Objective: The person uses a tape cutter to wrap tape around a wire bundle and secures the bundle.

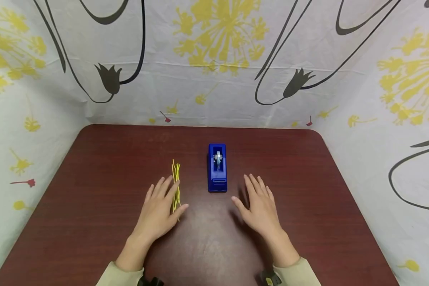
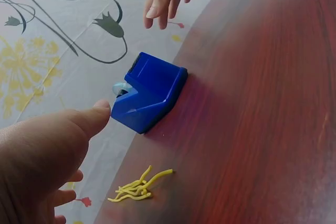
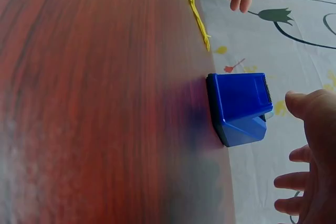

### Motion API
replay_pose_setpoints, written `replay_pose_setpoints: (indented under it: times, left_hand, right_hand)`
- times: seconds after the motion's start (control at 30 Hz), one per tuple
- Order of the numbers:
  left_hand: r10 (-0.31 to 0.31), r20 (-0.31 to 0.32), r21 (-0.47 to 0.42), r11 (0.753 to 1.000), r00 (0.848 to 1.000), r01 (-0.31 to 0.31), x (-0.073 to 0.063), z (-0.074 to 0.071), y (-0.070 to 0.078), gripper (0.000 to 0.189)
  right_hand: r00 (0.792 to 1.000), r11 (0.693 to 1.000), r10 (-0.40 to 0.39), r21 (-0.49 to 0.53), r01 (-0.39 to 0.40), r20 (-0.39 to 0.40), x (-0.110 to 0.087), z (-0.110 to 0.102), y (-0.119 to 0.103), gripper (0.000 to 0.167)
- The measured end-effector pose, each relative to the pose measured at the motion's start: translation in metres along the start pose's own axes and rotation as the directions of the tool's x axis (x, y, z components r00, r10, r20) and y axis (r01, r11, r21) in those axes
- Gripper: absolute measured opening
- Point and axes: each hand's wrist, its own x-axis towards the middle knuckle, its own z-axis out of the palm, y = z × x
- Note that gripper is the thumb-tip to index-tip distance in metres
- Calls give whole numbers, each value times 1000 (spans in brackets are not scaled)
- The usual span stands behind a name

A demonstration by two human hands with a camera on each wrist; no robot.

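A blue tape dispenser (image 1: 217,174) with a small roll of clear tape stands in the middle of the table. To its left lies a loose bundle of thin yellow strings (image 1: 176,174), partly covered by my left hand in the head view. My left hand (image 1: 157,212) is over the lower part of the strings, fingers spread and holding nothing. On the other side of the dispenser, my right hand (image 1: 260,210) hovers with fingers extended, its shadow on the table beside it. The left wrist view shows the strings (image 2: 139,187) below the dispenser (image 2: 152,90).
The dark red-brown wooden table (image 1: 93,167) has rounded far corners. A white cloth (image 1: 214,107) with yellow and grey flower prints hangs behind it and along both sides. Light-coloured sleeves (image 1: 123,274) and dark wrist straps show at the bottom edge.
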Motion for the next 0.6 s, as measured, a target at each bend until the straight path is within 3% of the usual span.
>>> replay_pose_setpoints:
  times: [0.2,0.6]
  left_hand:
    - [14,23,-2,1000,1000,-14,6,2,6,75]
    - [80,-2,-10,997,997,-80,12,7,17,70]
  right_hand:
    - [1000,1000,-10,25,10,4,3,1,-5,78]
    - [999,996,-42,72,43,-13,8,2,-14,71]
